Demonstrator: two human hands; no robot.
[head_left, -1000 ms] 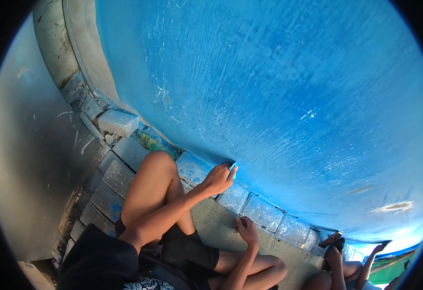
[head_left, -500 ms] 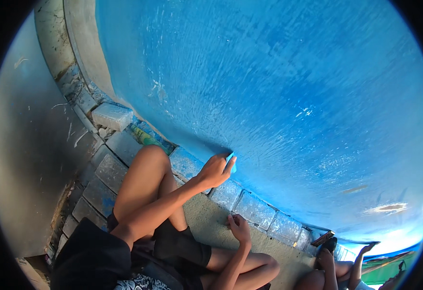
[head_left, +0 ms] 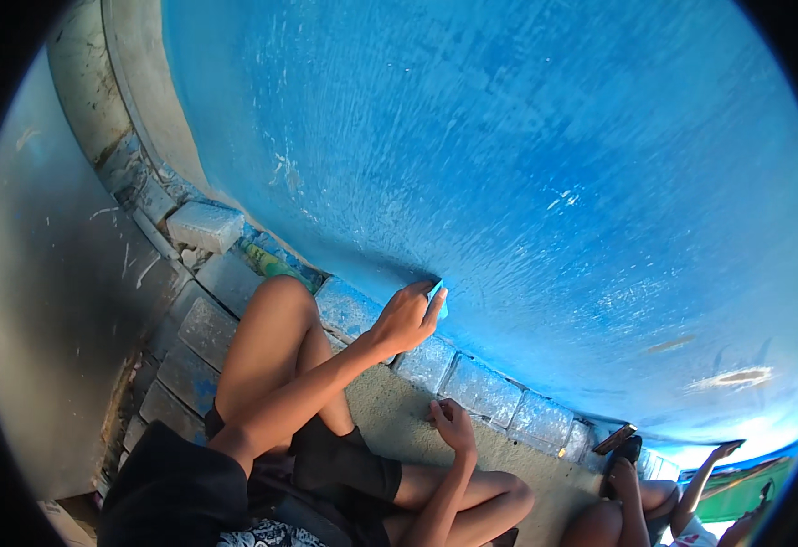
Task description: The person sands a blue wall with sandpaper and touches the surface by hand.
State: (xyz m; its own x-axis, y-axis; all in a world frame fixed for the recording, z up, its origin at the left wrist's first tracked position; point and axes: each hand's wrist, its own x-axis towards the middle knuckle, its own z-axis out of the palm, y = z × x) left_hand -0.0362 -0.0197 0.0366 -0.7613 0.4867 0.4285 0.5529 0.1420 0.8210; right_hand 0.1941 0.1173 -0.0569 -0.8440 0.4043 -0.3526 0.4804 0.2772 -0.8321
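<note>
My left hand point(head_left: 403, 321) is closed on a thin light-blue piece point(head_left: 443, 308), flat like a folded sheet; its exact kind does not show. It presses this against the lower part of a large blue painted wall point(head_left: 526, 137), whose surface is streaked and scuffed with pale marks. Lower down, my right hand point(head_left: 454, 426) hangs above the sandy ground by my bent legs, away from the wall. Its fingers are curled in, and whatever they may hold is hidden.
Grey paving blocks point(head_left: 481, 387) line the wall's foot, with a loose block point(head_left: 205, 225) and a green-yellow object point(head_left: 264, 260) at left. A dark smooth panel point(head_left: 61, 301) stands on the left. At lower right another person's raised hand point(head_left: 727, 449) is near the wall.
The view has shifted slightly. My left hand, still gripping the light-blue piece, has moved a little rightward along the wall. The other person's raised hand has moved right and up.
</note>
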